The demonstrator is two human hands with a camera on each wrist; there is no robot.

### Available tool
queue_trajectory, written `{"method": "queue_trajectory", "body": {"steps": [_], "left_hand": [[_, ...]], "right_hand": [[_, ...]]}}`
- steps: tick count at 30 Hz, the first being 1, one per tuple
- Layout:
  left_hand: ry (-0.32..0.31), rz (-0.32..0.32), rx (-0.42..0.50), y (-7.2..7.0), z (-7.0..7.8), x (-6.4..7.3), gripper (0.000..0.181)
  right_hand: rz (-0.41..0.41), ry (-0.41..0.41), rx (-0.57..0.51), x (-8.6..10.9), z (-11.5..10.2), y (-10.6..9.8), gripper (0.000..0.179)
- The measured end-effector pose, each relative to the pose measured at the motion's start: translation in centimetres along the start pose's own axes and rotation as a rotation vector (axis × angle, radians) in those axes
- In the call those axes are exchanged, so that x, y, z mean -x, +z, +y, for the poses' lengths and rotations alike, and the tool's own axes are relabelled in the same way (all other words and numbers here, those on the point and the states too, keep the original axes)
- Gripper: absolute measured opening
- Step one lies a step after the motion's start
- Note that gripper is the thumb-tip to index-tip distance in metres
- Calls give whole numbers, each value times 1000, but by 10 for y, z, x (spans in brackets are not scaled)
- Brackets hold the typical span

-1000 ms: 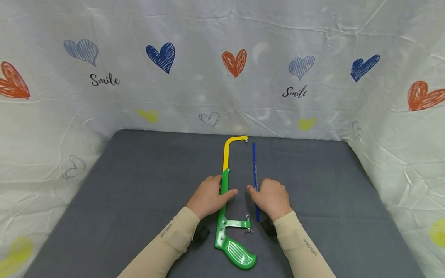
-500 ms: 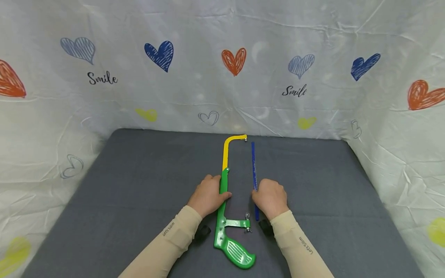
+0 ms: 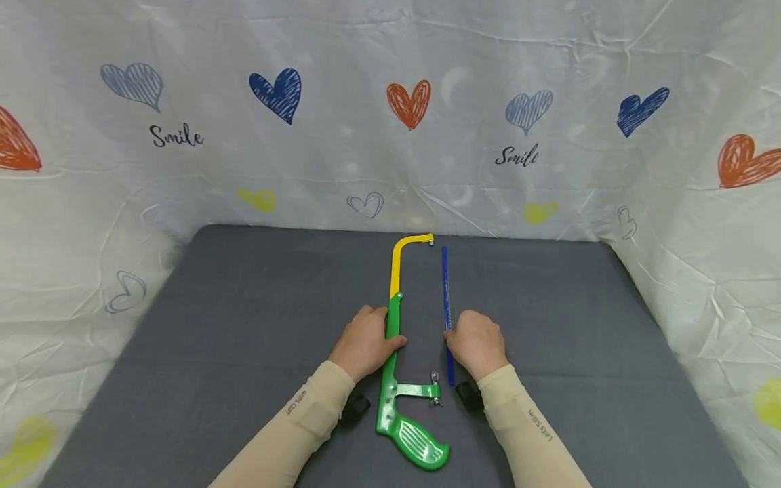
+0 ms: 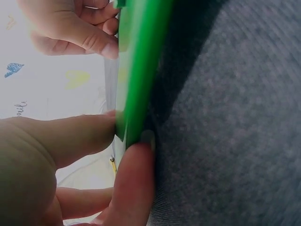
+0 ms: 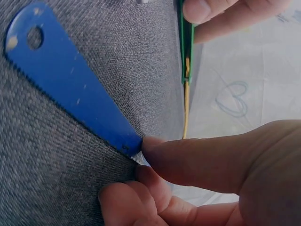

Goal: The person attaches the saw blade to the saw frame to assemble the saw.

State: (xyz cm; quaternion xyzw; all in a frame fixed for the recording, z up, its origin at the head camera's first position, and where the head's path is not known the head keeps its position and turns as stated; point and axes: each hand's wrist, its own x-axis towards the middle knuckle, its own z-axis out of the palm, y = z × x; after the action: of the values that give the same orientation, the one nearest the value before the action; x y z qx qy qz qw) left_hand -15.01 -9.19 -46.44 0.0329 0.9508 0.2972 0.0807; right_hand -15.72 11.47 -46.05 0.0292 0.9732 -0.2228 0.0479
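A hacksaw frame (image 3: 389, 373) with a green body, green handle and yellow front arm lies on the grey cloth. My left hand (image 3: 361, 346) grips its green bar near the middle, and the left wrist view has thumb and finger on either side of the bar (image 4: 141, 70). To the frame's right lies a separate blue hacksaw blade (image 3: 446, 285), running roughly parallel to it. Thumb and fingers of my right hand (image 3: 478, 342) pinch the blade by its edges; in the right wrist view its holed, toothed end (image 5: 70, 80) rests along the cloth.
A metal wing-nut bolt (image 3: 436, 401) sits on the short green bracket above the handle. Dark wrist cameras hang under both wrists. Behind the grey-covered table (image 3: 274, 285) hangs a white curtain (image 3: 342, 149) printed with hearts.
My right thumb has drawn in against the blue blade, so the hand now pinches it. My left thumb has closed in over the green bar. Frame and blade have stayed in place.
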Motion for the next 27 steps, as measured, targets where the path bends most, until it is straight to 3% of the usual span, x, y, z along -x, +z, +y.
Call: {"method": "queue_trajectory", "body": {"steps": [12,15,19,23,27], "left_hand": [[-3,-1,-7,-1,1,-1,62],[0,2,-10,-1,1,-1,62],[-8,5,-13,-1,1,1,66],[-19,-4,-8,1,0,4,67],[-1,12,-5,0,2,2,65]], "right_hand": [[-27,-2,-103,-2,2,-3,53],[-64,12,-172,-3,3,-4,41],[-143,73,-271,-6,4,-6,11],[-192,111,-335,-7,7,-6,21],[-191,102,-368,-11,8,-7,28]]}}
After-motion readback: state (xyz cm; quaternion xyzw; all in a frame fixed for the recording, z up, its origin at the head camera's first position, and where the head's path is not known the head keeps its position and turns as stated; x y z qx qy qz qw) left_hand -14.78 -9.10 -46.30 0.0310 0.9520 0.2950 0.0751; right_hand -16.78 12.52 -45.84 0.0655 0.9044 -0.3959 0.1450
